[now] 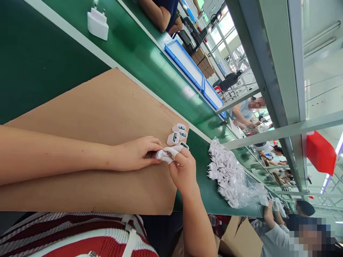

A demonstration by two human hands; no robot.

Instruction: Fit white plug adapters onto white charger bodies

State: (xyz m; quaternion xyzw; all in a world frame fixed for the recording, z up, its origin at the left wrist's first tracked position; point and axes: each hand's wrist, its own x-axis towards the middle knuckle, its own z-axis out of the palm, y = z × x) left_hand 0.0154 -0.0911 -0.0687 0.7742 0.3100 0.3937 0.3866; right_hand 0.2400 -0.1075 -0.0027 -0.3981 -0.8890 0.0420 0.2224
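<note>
My left hand (138, 153) reaches in from the left, thumb and fingers pinched on a small white charger housing (160, 154). From the lower right, my right hand (184, 169) meets it, with white finger cots on some fingertips pressed against the same piece. Those fingers partly cover the housing, so its details are hidden. Just beyond my right hand, several white charger housings (173, 138) stand grouped at the edge of the brown cardboard sheet (112, 107), open ends showing circuit boards inside. To the right, a heap of white plug parts (225, 167) lies in and around a clear plastic bag (252, 189).
A white plug charger (98, 25) sits on the green conveyor belt (139, 60) beyond a pale rail. Blue-edged trays (184, 64) line its far side. A metal shelf frame (278, 71) hangs at right. Co-workers (278, 228) work nearby; an opened cardboard box (241, 235) is below.
</note>
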